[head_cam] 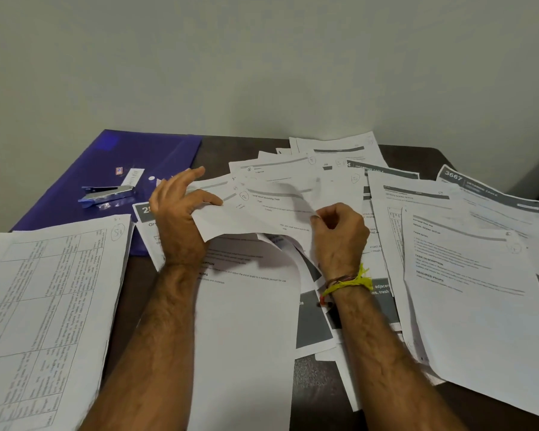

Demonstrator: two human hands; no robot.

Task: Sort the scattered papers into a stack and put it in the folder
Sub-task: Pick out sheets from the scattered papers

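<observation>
I see my left hand (176, 209) and right hand (339, 231) pinching a lifted printed sheet (262, 209) by its near edge, fingers curled, while the purple folder (131, 169) lies far-left, nearer my left hand.

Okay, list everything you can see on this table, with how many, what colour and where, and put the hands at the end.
folder: one, purple, far left of the table, flat.
stapler: one, silver, lying on the folder.
small box: one, white, on the folder behind the stapler.
papers: many, too overlapped to count, white with grey bands, scattered over centre and right.
table sheet: at least one, white with a printed grid, near left.
table: one, dark, under everything.
wall: pale, behind the table.
wrist threads: yellow and red, right wrist.
left hand: holds a lifted sheet's left edge.
right hand: pinches the same sheet's right edge.
</observation>
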